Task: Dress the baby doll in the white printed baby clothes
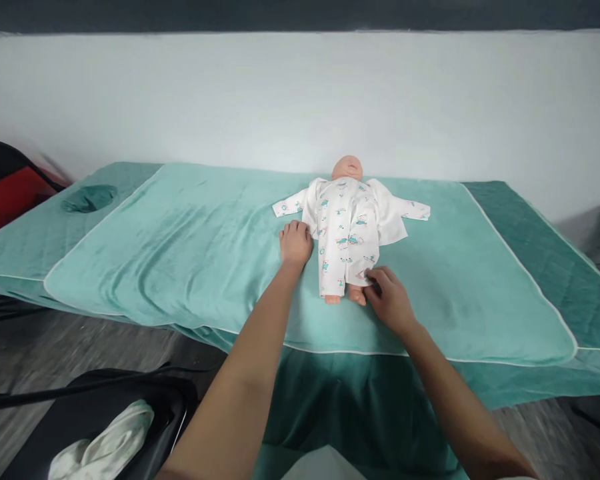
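A baby doll (347, 167) lies face up on the bed, head toward the wall and arms spread sideways. It is dressed in a white baby outfit (341, 230) with small teal and pink prints, long sleeves and two legs; plain white flaps spread out at both sides. My right hand (391, 300) pinches the outfit's right-hand leg cuff, beside the doll's bare foot (357, 295). On the other side, my left hand (296, 243) rests palm down on the bed, fingers a little bent, against the edge of the left flap. Its fingertips are partly hidden.
A teal velvet cover (205, 253) with white piping drapes the bed, which has a face hole (89, 198) at its left end. A white wall rises behind. Lower left, a black chair (55, 423) holds a crumpled pale cloth (105, 443). Something red and black stands far left.
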The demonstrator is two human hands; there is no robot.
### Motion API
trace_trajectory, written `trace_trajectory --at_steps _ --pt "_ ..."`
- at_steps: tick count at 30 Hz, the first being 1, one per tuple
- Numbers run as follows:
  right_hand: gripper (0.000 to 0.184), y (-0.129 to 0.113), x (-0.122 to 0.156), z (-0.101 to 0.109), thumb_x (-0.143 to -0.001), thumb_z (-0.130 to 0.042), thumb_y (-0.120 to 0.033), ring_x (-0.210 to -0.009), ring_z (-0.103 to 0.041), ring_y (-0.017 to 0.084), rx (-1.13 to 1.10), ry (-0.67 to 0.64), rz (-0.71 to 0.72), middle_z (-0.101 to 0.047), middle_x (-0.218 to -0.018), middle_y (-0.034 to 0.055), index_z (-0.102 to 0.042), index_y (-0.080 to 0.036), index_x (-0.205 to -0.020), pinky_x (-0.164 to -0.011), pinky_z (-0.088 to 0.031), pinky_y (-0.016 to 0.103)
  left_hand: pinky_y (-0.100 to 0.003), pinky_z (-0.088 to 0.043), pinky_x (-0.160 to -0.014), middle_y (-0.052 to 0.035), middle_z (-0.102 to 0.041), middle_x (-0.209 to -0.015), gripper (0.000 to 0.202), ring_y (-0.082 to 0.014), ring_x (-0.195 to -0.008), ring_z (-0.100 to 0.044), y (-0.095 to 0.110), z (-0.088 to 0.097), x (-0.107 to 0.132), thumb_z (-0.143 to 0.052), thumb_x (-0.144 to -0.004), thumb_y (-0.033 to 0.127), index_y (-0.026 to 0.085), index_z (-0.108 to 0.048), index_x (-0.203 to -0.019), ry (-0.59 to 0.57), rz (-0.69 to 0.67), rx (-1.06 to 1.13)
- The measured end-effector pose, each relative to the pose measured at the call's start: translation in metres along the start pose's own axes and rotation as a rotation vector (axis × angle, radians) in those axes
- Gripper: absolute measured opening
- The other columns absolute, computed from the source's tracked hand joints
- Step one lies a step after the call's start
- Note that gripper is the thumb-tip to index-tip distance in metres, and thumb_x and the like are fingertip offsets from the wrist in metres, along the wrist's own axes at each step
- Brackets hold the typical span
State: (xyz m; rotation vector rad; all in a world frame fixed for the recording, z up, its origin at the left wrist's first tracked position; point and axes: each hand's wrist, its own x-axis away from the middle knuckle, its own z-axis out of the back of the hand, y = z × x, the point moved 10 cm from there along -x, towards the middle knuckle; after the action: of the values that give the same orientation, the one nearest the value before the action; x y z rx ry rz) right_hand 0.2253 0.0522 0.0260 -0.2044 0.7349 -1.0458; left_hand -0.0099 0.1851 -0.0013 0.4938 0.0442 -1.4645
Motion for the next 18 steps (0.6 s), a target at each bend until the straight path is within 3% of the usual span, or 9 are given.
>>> trace_trajectory --at_steps 4,7,10,14,18 --pt "0.006 -0.039 0.010 0.023 -0.097 -0.054 -0.019 -0.086 -0.059 0.016 -0.082 -0.054 0.210 -0.061 -0.097 0.0067 -0.058 -0.019 -0.102 -0.073 -0.048 0.028 -0.046 -0.043 -0.095 -0.0114 -0.064 -0.121 0.026 -0.0312 -0.115 -0.055 0.000 0.001 0.000 -0.043 -0.096 0.020 0.024 -0.065 -0.111 -0.002 -0.004 0.006" --pt "0.008 -0.044 0.016 0.034 -0.098 -0.052 -0.019 -0.083 -0.059 0.016 -0.039 -0.049 0.237 -0.061 -0.096 0.0067 -0.057 -0.019 -0.105 -0.070 -0.048 0.028 -0.047 -0.043 -0.095 -0.0115 -0.064 -0.121 0.025 -0.0313 -0.115 -0.055 0.000 0.001 0.000 -0.044 -0.096 0.020 0.024 -0.065 -0.111 0.003 -0.001 0.004" --pt "0.012 -0.038 0.019 0.030 -0.097 -0.053 -0.020 -0.085 -0.059 0.018 0.049 -0.056 0.222 -0.062 -0.099 0.0078 -0.056 -0.019 -0.109 -0.071 -0.049 0.031 -0.046 -0.043 -0.095 -0.0113 -0.064 -0.120 0.025 -0.0309 -0.115 -0.055 0.000 0.002 0.001 -0.044 -0.096 0.020 0.023 -0.065 -0.110 0.006 -0.001 0.003" --pt "0.024 -0.042 0.022 0.020 -0.096 -0.054 -0.017 -0.102 -0.060 0.022 0.074 -0.092 0.240 -0.063 -0.113 0.0103 -0.057 -0.020 -0.120 -0.084 -0.052 0.037 -0.046 -0.043 -0.095 -0.0113 -0.064 -0.120 0.025 -0.0312 -0.115 -0.055 0.000 0.002 0.001 -0.044 -0.096 0.021 0.024 -0.064 -0.110 0.014 -0.008 0.003" --pt "0.012 -0.051 0.018 0.021 -0.098 -0.054 -0.015 -0.091 -0.059 0.019 0.000 -0.091 0.241 -0.065 -0.099 0.0060 -0.059 -0.020 -0.108 -0.079 -0.050 0.034 -0.046 -0.043 -0.095 -0.0110 -0.064 -0.120 0.025 -0.0309 -0.114 -0.055 -0.001 0.001 0.001 -0.044 -0.097 0.020 0.024 -0.064 -0.110 0.011 -0.005 0.008"
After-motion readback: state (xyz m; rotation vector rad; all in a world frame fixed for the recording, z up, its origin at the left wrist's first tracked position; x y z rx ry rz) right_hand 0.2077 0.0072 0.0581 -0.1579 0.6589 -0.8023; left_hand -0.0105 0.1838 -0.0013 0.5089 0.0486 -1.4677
